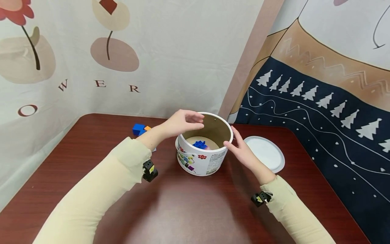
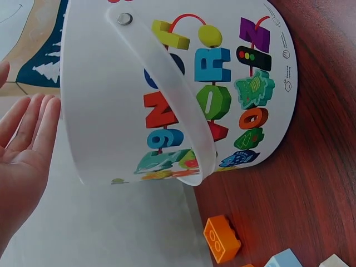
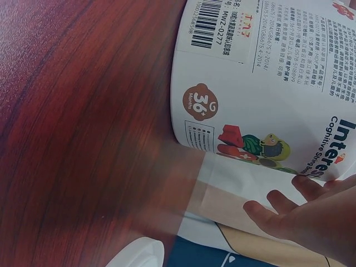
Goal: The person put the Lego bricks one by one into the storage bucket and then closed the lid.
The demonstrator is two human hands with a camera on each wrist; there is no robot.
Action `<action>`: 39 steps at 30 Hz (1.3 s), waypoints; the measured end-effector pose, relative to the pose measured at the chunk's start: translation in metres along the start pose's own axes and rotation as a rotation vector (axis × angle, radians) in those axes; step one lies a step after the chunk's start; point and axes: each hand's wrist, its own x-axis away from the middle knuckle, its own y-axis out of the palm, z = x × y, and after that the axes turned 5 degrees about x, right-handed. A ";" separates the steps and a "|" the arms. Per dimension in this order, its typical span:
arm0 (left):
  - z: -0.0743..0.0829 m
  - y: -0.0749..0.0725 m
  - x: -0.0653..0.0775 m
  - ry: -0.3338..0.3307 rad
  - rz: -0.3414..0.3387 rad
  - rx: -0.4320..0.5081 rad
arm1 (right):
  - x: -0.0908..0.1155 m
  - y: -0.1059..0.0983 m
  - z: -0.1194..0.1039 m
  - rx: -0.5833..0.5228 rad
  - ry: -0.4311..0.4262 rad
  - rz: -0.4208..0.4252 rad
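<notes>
A white bucket point(image 1: 195, 166) with printed colourful pictures stands upright on the table, its top uncovered. Inside, blue toy bricks point(image 1: 200, 145) lie on the bottom with a pinkish piece beside them. My left hand point(image 1: 182, 123) hovers over the bucket's left rim, palm tilted inward, fingers extended and holding nothing. On the other side, my right hand point(image 1: 243, 150) rests against the bucket, thumb at the rim and fairly straight fingers along the outer wall. The bucket's pale handle point(image 2: 172, 92) hangs down its side in the left wrist view.
A round white lid point(image 1: 265, 154) lies on the table right of the bucket. Left of it are blue blocks point(image 1: 138, 129) and an orange block point(image 2: 221, 239), partly behind my left forearm in the head view. Printed curtains point(image 1: 182, 67) hang behind the dark wooden table point(image 1: 195, 210).
</notes>
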 end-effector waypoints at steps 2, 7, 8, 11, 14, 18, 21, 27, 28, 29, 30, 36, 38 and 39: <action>-0.002 -0.003 0.001 0.010 0.022 -0.001 | 0.000 0.000 0.001 0.005 0.000 0.001; -0.011 -0.019 0.008 0.004 0.084 0.017 | -0.001 0.001 0.002 -0.003 -0.006 0.006; -0.014 -0.023 0.010 -0.001 0.095 0.020 | -0.001 0.001 0.002 0.000 -0.010 0.007; -0.026 -0.034 0.018 -0.029 0.134 0.032 | 0.000 0.001 0.002 0.002 -0.010 0.010; -0.039 -0.044 0.027 -0.058 0.174 0.030 | 0.000 0.000 0.003 0.005 -0.014 0.011; -0.060 -0.057 0.040 -0.116 0.220 0.024 | 0.000 0.001 0.003 0.002 -0.013 0.009; -0.076 -0.066 0.049 -0.160 0.252 0.010 | 0.001 0.001 0.002 0.002 -0.012 0.007; -0.104 -0.080 0.065 -0.219 0.336 -0.019 | 0.000 0.001 0.002 0.004 0.003 0.007; -0.107 -0.081 0.067 -0.226 0.347 -0.022 | -0.001 0.001 0.002 0.005 0.008 0.008; -0.111 -0.082 0.069 -0.233 0.357 -0.023 | -0.001 0.001 0.001 0.006 0.011 0.009; -0.114 -0.083 0.071 -0.240 0.366 -0.023 | -0.001 0.001 0.001 0.009 0.011 0.008; -0.132 -0.085 0.081 -0.273 0.389 -0.022 | 0.000 0.002 0.001 -0.006 0.005 0.005; -0.137 -0.085 0.084 -0.284 0.389 -0.026 | 0.000 0.002 0.001 -0.010 0.003 0.005; -0.139 -0.085 0.084 -0.288 0.387 -0.029 | 0.000 0.002 0.001 -0.012 0.003 0.004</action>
